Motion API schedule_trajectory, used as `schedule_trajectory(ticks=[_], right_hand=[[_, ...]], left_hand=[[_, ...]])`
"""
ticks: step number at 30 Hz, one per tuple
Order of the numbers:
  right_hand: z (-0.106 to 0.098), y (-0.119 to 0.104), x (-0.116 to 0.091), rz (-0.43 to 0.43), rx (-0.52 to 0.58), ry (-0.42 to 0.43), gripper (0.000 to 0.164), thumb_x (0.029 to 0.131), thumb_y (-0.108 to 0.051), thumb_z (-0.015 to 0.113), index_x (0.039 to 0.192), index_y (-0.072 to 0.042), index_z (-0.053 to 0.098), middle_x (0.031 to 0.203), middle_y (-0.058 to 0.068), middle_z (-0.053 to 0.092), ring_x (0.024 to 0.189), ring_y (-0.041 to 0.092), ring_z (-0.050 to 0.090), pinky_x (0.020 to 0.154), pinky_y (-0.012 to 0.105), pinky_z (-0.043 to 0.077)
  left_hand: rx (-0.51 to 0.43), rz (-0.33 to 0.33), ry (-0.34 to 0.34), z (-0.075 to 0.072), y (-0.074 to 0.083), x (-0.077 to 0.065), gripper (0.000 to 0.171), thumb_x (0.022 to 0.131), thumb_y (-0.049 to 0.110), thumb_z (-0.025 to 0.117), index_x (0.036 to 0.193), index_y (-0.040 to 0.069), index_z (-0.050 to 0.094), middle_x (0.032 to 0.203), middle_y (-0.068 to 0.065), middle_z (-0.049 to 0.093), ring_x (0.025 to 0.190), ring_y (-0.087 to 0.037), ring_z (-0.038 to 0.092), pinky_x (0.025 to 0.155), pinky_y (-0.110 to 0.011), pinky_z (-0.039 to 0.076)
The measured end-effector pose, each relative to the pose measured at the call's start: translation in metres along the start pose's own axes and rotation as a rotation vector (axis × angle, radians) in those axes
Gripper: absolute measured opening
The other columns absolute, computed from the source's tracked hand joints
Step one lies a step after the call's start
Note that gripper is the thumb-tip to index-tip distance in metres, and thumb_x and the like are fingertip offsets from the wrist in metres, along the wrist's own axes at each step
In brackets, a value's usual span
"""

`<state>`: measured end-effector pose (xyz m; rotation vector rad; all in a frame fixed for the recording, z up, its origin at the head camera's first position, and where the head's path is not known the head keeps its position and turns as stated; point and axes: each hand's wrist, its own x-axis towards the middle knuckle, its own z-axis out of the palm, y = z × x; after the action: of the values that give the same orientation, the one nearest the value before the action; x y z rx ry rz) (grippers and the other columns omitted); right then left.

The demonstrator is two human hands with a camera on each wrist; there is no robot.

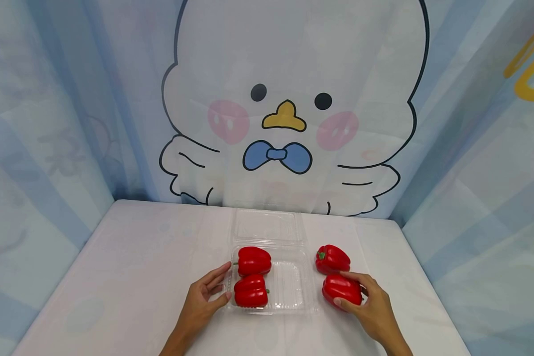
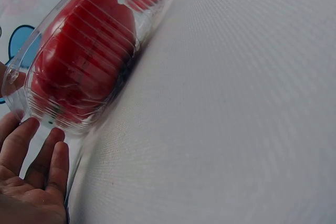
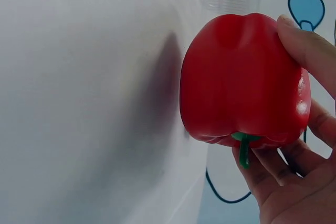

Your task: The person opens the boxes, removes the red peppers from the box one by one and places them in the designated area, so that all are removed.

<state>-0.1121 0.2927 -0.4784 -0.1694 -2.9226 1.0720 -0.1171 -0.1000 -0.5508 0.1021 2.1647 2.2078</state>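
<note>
Pepper [image 1: 340,290] pinched in the right hand [image 1: 374,303], right of the clear box [image 1: 290,290], seems at pickup and next probably needs carrying into the box's bare half, while the left hand [image 1: 201,295], fingers loosely extended, flanks its left edge.

From here I see two peppers [image 1: 253,261] in the left half of the container [image 1: 290,284], one before the other, its lid [image 1: 267,226] behind, and two more peppers [image 1: 333,259] to the right.
</note>
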Motion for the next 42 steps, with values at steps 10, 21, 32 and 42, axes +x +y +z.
schedule_trajectory(ticks=[10,21,32,42], right_hand=[[0.004,0.008,0.003,0.029,-0.009,-0.003,0.073,0.080,-0.023,0.096,0.144,-0.015,0.063,0.146,0.017,0.060,0.130,0.041,0.060,0.104,0.055,0.058],[0.007,0.008,0.007,0.046,-0.013,-0.031,0.076,0.079,-0.025,0.096,0.146,-0.015,0.062,0.147,0.020,0.058,0.129,0.042,0.059,0.101,0.055,0.060],[0.008,0.007,0.010,0.078,-0.003,-0.037,0.083,0.075,-0.027,0.098,0.148,-0.015,0.061,0.150,0.022,0.054,0.134,0.048,0.057,0.100,0.057,0.059],[0.003,0.000,0.009,0.048,-0.010,0.007,0.080,0.076,-0.030,0.098,0.146,-0.017,0.062,0.151,0.021,0.053,0.138,0.048,0.055,0.104,0.060,0.055]], left_hand=[[0.005,-0.008,0.006,0.000,-0.001,0.000,0.064,0.092,0.011,0.082,0.151,0.010,0.058,0.158,-0.006,0.058,0.150,-0.029,0.052,0.104,-0.016,0.051],[0.009,0.012,0.003,0.000,-0.001,0.000,0.064,0.093,0.013,0.082,0.152,0.012,0.058,0.159,-0.006,0.058,0.149,-0.028,0.052,0.104,-0.016,0.051],[-0.001,0.012,-0.003,0.000,-0.002,0.000,0.063,0.093,0.012,0.081,0.152,0.012,0.058,0.159,-0.007,0.057,0.150,-0.029,0.052,0.104,-0.017,0.051],[-0.002,0.024,-0.008,-0.001,-0.002,0.000,0.063,0.093,0.012,0.081,0.152,0.011,0.058,0.159,-0.007,0.057,0.149,-0.029,0.052,0.104,-0.017,0.051]])
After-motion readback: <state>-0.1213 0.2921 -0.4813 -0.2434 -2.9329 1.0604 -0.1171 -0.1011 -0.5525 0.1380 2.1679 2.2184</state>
